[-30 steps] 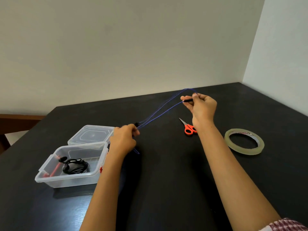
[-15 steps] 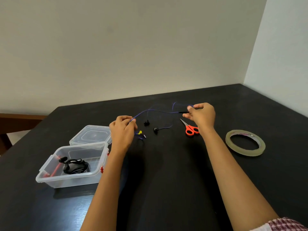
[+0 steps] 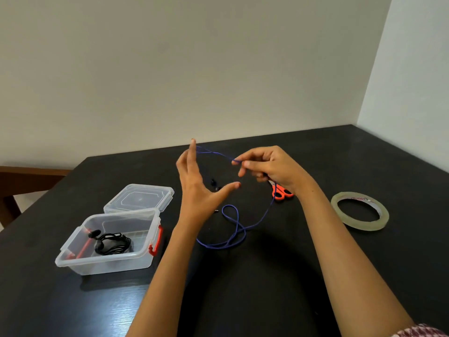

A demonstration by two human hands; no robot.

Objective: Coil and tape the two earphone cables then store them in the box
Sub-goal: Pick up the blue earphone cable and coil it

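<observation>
Head view, read from left to right. At the far left I see the clear plastic box [image 3: 102, 263] standing open on the black table [image 3: 243, 300], with red latches [image 3: 155, 242] on its right end. The black earphone cable [image 3: 111, 243] lies coiled inside it on the floor of the box. The lid [image 3: 139, 197] lies flat just behind the box, against its rear rim.

Next comes the left hand [image 3: 196, 190], raised above the table with the palm turned toward the right. Its fingers are straight and spread, the thumb points to the right, and it grips nothing. The blue earphone cable [image 3: 233, 229] passes by its raised fingertips, though I cannot tell whether it is hooked over a finger there. From that point a short span of the cable runs through the air to the right hand [image 3: 272, 166], which pinches it between thumb and forefinger, the other fingers loosely curled.

Below the right hand the cable drops to the table and lies in loose loops between the two forearms. Its dark earbuds [image 3: 213, 183] hang or rest between the hands; I cannot tell which.

The orange-handled scissors [image 3: 281, 193] lie on the table, partly hidden by the right wrist. Farthest right, well apart from the cable, the roll of clear tape [image 3: 359, 215] lies flat.
</observation>
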